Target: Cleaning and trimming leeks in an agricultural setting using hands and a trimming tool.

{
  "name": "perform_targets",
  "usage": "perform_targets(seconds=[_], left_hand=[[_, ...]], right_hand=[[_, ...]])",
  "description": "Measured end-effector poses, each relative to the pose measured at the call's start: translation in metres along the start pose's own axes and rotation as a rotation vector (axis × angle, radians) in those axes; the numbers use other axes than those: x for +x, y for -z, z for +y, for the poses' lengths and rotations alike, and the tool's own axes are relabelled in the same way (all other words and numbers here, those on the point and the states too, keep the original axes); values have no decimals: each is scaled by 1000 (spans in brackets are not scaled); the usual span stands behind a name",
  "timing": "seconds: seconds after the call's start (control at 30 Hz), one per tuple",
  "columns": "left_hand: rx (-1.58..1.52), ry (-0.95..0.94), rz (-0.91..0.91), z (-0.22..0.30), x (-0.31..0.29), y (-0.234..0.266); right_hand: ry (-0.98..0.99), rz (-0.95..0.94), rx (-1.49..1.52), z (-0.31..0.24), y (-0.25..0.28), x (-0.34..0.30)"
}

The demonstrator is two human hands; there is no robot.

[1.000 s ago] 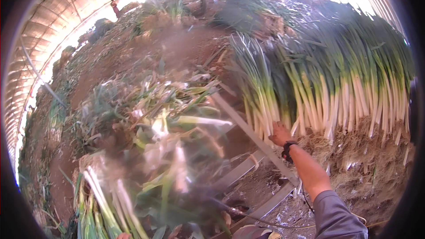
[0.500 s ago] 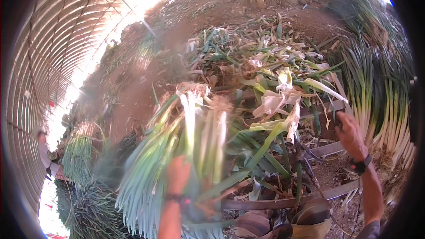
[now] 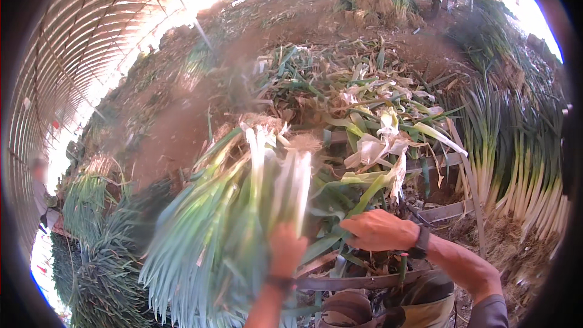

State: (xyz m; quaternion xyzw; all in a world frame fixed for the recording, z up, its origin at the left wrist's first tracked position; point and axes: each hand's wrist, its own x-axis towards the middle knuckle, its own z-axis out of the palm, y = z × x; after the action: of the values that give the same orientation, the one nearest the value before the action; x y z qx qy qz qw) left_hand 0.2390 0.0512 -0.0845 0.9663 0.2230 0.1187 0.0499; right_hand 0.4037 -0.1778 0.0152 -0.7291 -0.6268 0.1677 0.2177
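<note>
A thick heap of leeks (image 3: 203, 225) lies in front of me, roots at the far end and green leaves hanging toward me. My left hand (image 3: 288, 248), blurred, is over the near part of the white leek stalks (image 3: 293, 185); its fingers do not show clearly. To its right, my right hand (image 3: 381, 231) hovers by loose green leaves, its fingers curled together. Whatever it may hold is hidden. Pale peeled husks (image 3: 379, 146) and trimmed leaves hang over a frame just beyond this hand.
A metal frame bar (image 3: 364, 281) runs in front of my knees (image 3: 346, 310). Leaf waste (image 3: 340, 79) is piled beyond. More leeks (image 3: 522, 158) stand at the right, and bundles (image 3: 91, 206) are stacked at the left near another person (image 3: 42, 194).
My right hand has swung left from the frame's right side to the leaves near the middle. My left hand has shifted slightly right over the leeks. The view has tilted a little.
</note>
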Motion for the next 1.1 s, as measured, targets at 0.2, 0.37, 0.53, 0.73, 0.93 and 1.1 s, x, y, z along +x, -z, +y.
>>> perform_targets(seconds=[0.2,0.37,0.53,0.73,0.93,1.1], left_hand=[[-278,59,-27,21,-9,16],[-403,-143,-25,50,-5,37],[-573,12,-46,33,3,31],[-227,-103,31,16,19,16],[-391,125,-75,-2,21,-9],[-458,85,-313,9,25,19]], right_hand=[[-253,73,516,-20,-20,62],[-639,410,901,-23,-80,64],[-643,612,1494,-21,-99,53],[-568,631,1693,-2,-125,56],[-370,566,1302,1,-136,56],[-458,649,1388,-8,-121,59]])
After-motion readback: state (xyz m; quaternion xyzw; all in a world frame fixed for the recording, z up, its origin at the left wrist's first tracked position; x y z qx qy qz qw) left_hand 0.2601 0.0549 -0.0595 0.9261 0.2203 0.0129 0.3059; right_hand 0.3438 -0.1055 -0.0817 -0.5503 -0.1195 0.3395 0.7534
